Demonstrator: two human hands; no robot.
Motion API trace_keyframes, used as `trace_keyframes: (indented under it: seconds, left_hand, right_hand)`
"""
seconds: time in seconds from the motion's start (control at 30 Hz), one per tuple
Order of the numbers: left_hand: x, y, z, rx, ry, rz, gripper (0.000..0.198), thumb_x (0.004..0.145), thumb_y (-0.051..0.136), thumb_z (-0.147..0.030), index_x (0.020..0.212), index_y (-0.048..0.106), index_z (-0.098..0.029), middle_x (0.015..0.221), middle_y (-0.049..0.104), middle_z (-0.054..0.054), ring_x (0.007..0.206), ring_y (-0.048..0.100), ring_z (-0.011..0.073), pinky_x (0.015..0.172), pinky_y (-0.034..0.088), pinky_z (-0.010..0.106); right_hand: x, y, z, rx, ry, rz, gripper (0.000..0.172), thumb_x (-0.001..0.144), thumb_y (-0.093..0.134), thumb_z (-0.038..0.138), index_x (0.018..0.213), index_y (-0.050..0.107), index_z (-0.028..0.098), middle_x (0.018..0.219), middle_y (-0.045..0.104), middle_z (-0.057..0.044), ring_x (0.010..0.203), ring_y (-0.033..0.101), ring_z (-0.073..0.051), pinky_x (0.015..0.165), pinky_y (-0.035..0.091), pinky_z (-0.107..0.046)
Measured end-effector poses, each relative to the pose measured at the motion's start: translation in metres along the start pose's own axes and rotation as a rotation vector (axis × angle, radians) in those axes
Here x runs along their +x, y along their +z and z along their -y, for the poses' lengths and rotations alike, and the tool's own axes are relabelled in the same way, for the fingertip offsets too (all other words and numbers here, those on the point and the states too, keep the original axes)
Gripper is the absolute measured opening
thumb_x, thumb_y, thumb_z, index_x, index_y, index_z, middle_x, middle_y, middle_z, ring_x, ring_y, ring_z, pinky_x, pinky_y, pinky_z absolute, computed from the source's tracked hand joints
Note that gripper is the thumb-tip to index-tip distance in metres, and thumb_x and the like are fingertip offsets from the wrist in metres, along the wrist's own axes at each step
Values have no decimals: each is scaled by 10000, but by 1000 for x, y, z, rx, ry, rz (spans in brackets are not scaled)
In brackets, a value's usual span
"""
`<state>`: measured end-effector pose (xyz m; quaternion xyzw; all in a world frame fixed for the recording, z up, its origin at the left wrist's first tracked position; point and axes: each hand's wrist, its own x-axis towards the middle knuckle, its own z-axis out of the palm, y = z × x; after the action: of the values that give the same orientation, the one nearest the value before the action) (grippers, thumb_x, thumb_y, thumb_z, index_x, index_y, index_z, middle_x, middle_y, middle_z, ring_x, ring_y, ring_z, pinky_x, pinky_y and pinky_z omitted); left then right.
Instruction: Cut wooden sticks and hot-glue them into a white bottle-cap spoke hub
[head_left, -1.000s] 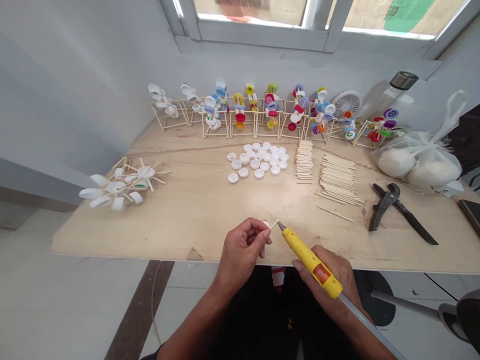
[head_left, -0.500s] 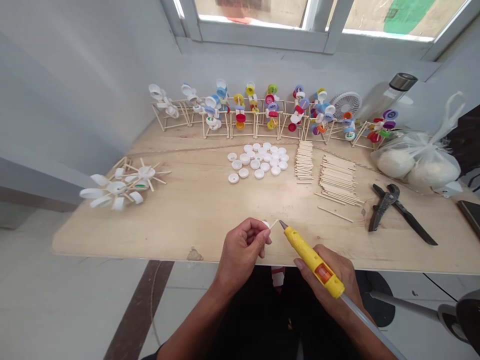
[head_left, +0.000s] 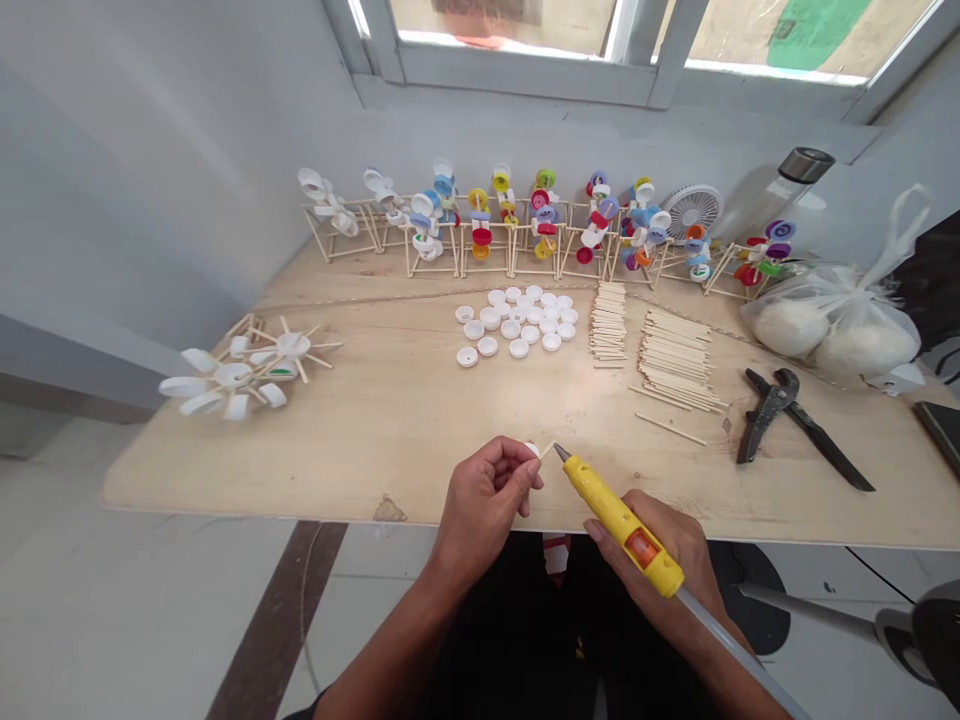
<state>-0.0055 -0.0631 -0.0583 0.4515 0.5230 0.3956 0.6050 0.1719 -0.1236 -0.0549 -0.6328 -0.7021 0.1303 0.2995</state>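
My left hand (head_left: 484, 500) is closed in a pinch on a short wooden stick (head_left: 547, 449), with a white bottle cap (head_left: 532, 448) just showing behind the fingertips. My right hand (head_left: 667, 565) grips a yellow glue gun (head_left: 619, 520), and its metal tip touches the free end of the stick above the table's front edge. A clear glue rod sticks out of the gun's back toward me.
On the plywood table (head_left: 390, 420) lie loose white caps (head_left: 517, 322), two stacks of sticks (head_left: 675, 358), black pliers (head_left: 772, 405), a plastic bag (head_left: 832, 320), a small fan (head_left: 691, 208), white cap wheels (head_left: 240, 370) at left, and a row of coloured cap models (head_left: 540, 225) along the wall.
The glue gun's tip drew back slightly and then returned to the stick's end. The left hand has stayed where it was.
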Motion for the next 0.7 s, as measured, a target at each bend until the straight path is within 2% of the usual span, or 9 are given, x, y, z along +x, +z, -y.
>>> trace_keyframes:
  seconds: [0.33,0.47,0.57,0.63,0.7]
  left_hand:
    - [-1,1,-5,-45,-30,-11,175,727,633,-311,755,559,-154,623,615,-8,423,464,55,373,339,177]
    - [0,2,-5,-141,-81,4,211,717,656,-327,757,548,-151,627,625,-4,412,464,58,363,336,177]
    - [0,1,-6,-212,-100,37,227,713,673,-330,759,547,-147,620,626,1,409,468,60,366,338,177]
    - [-2,1,-9,-255,-105,74,217,724,672,-319,757,547,-144,619,626,6,420,476,63,380,349,179]
    - [-4,-1,-13,-278,-98,108,197,738,666,-299,752,550,-141,624,630,13,443,494,66,409,371,184]
  right_hand:
    - [3,-6,-2,58,67,39,347,839,546,427,606,403,214,524,423,54,450,406,-83,446,324,-210]
    - [1,-7,0,171,137,135,361,833,563,425,594,395,212,521,407,62,445,386,-76,435,323,-208]
    - [3,-12,-1,281,199,192,312,826,572,424,630,464,207,556,462,46,481,433,-90,448,353,-216]
    - [10,-25,-2,336,218,146,251,812,593,412,684,539,203,595,517,30,512,475,-104,461,379,-222]
    - [20,-47,-3,368,220,9,206,782,624,408,736,595,209,645,570,12,535,504,-118,460,390,-229]
